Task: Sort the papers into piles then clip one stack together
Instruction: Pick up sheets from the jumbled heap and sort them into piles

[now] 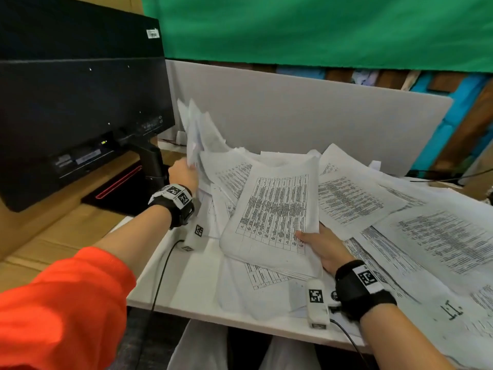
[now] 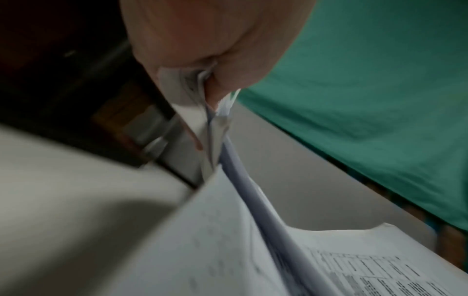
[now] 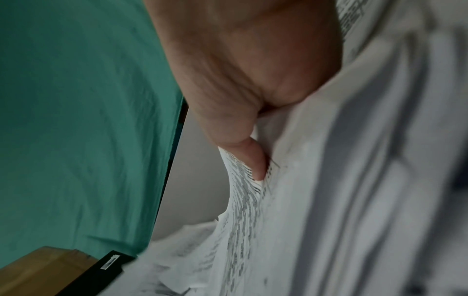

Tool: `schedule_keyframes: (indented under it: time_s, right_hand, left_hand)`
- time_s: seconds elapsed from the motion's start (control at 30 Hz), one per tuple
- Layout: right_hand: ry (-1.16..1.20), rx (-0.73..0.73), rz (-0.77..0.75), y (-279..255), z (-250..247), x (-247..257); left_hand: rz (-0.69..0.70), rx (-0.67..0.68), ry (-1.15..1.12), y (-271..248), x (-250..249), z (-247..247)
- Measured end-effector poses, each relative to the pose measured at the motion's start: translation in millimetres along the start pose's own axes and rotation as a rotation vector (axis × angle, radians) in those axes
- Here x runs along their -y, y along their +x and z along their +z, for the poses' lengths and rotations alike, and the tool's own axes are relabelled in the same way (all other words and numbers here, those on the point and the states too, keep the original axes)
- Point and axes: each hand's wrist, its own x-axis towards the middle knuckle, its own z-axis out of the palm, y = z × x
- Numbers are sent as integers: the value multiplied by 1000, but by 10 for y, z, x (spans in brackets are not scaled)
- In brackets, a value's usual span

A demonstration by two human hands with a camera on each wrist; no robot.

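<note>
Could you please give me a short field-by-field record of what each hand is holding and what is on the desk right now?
left hand: grips a bunch of upright sheets near the monitor
right hand: holds the near right edge of a table-printed stack, thumb on top
loose papers: spread unsorted over the white desk
piles: none neatly squared yet
clip: none visible
backdrop: grey partition under a green cloth
</note>
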Motion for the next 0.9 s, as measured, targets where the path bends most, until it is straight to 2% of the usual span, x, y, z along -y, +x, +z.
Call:
schedule_keyframes:
  time_s: [0.1, 0.23, 0.33, 0.43, 0.47, 0.53, 0.6, 0.67, 0.73, 0.83, 0.9]
  right_hand:
    - [-11, 8, -16, -10, 9, -4]
    - [15, 22, -29, -24, 5, -8]
    - [50, 53, -3, -63, 0, 22]
    - [84, 116, 53, -158, -55, 135]
    - [46, 105, 47, -204, -79, 200]
    - [-60, -11, -7, -260, -143, 373]
    - [-140, -153, -137, -391, -170, 627]
    - [-169, -143, -279, -492, -169, 874]
    - [-166, -18, -337, -521, -114, 1083]
    - [57, 177, -243, -489, 84, 1278]
    - [193, 172, -250, -458, 202, 1320]
  left_hand:
    - [186, -162, -114, 8, -235, -285]
    - [332, -378, -298, 131, -608, -932]
    - [403, -429, -413, 165, -891, -1396]
    - [375, -417, -527, 235, -982, -1637]
    - [368, -421, -562, 263, -955, -1676]
    - [352, -451, -627, 298, -904, -1769]
    - [353, -477, -705, 315, -924, -1845]
    - [340, -424, -792, 318, -990, -1885]
    - [289, -317, -830, 297, -1074, -1847]
    - [145, -83, -730, 195, -1147, -1636]
    - [69, 78, -621, 104, -1043, -1395]
